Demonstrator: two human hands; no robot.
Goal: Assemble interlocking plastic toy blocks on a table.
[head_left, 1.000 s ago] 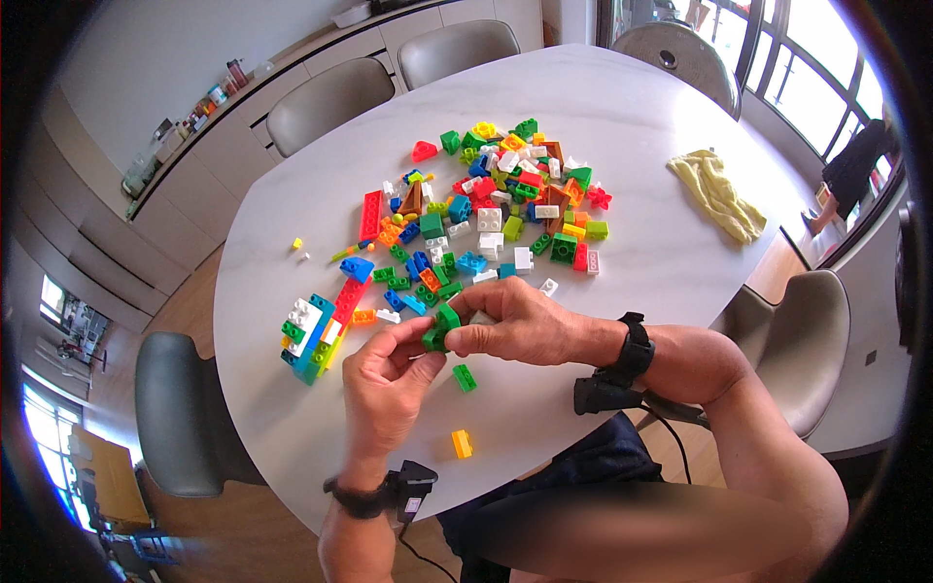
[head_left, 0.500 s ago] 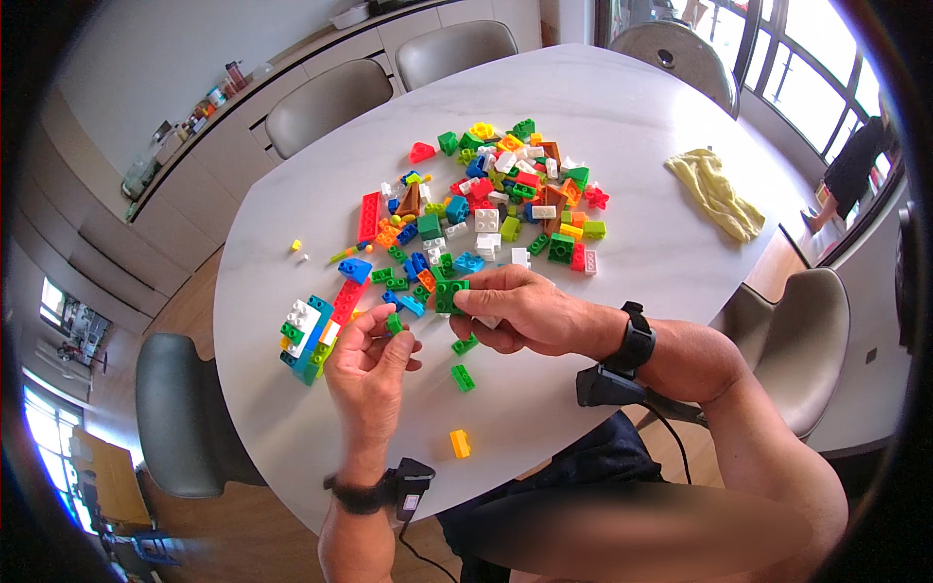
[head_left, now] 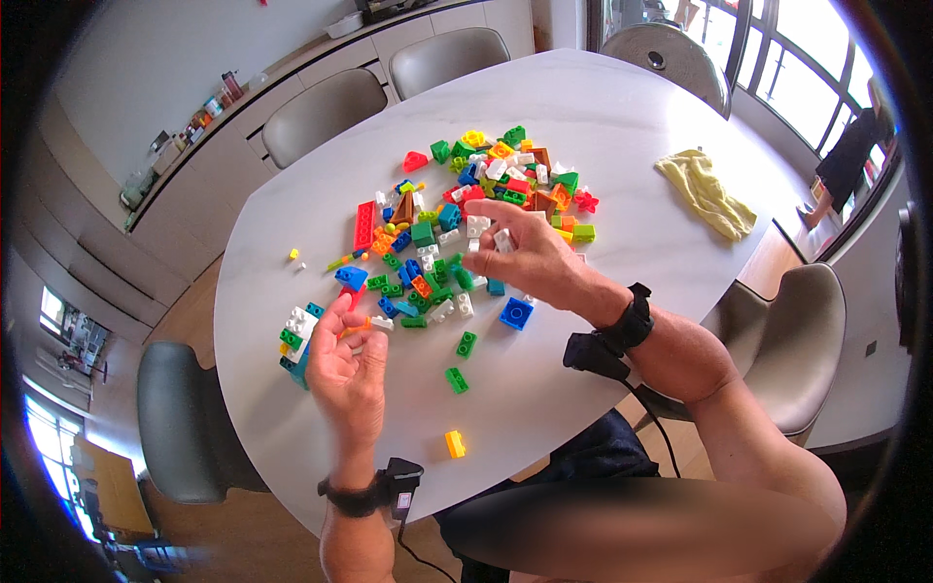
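Note:
My right hand (head_left: 535, 255) is over the near side of a pile of toy building bricks (head_left: 424, 233), thumb and index finger apart. A white brick (head_left: 502, 241) sits in this hand, against its curled fingers. Just off the thumb is a green brick (head_left: 461, 273), blurred by motion. My left hand (head_left: 345, 369) is palm up with fingers spread, and I see no brick in its grip. Beside it stands a built brick assembly (head_left: 298, 330) in white, teal and other colours, partly hidden by the hand. A white brick (head_left: 382, 323) lies by its fingertips.
Right of the pile's near edge is a square blue brick (head_left: 516, 313). Two green bricks (head_left: 466, 344) and a yellow brick (head_left: 455, 444) lie nearer me. A yellow cloth (head_left: 707, 194) rests at the right. Chairs (head_left: 326, 115) surround the table; a person (head_left: 853, 155) stands beyond, far right.
My hands have moved apart. The left no longer holds its small green brick. My right hand has moved up over the pile, and the green brick has left its pinch.

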